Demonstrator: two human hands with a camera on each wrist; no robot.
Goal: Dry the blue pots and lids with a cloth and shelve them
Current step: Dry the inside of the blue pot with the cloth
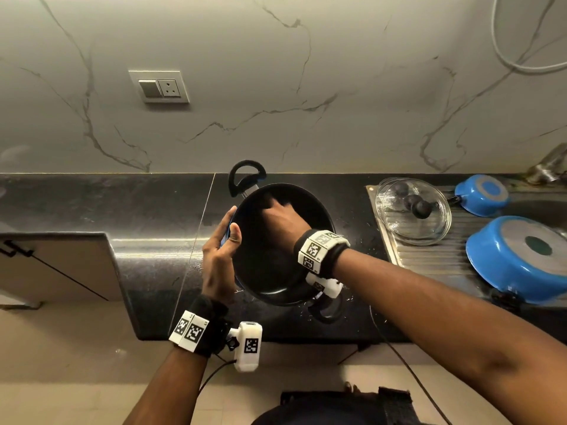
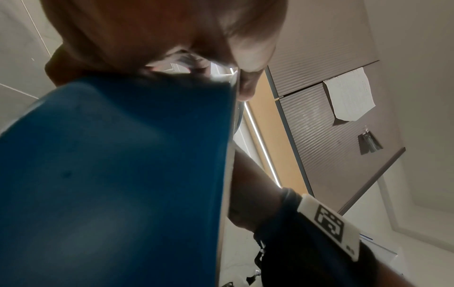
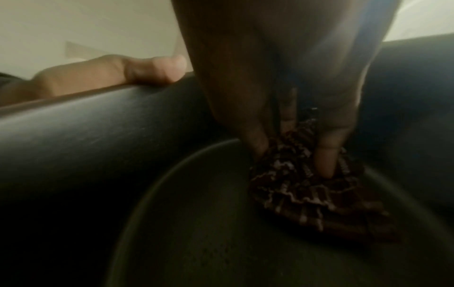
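Observation:
A blue pot (image 1: 270, 271) with a black inside and black loop handles is held tilted above the dark counter. My left hand (image 1: 222, 250) grips its left rim, thumb inside, fingers on the blue outer wall (image 2: 110, 174). My right hand (image 1: 283, 220) reaches deep into the pot and pinches a bunched dark checked cloth (image 3: 312, 184) against the pot's floor near the wall. My left thumb (image 3: 157, 70) shows over the rim in the right wrist view. Two more blue pots (image 1: 518, 259) (image 1: 481, 194) lie upside down on the drainboard at the right, beside a glass lid (image 1: 414, 213).
A steel drainboard (image 1: 429, 259) and sink edge lie at the right with a tap (image 1: 549, 167) behind. Water drops speckle the black counter (image 1: 153, 256). A wall socket (image 1: 162, 87) sits on the marble backsplash. An open cabinet door (image 1: 52, 265) stands at the left.

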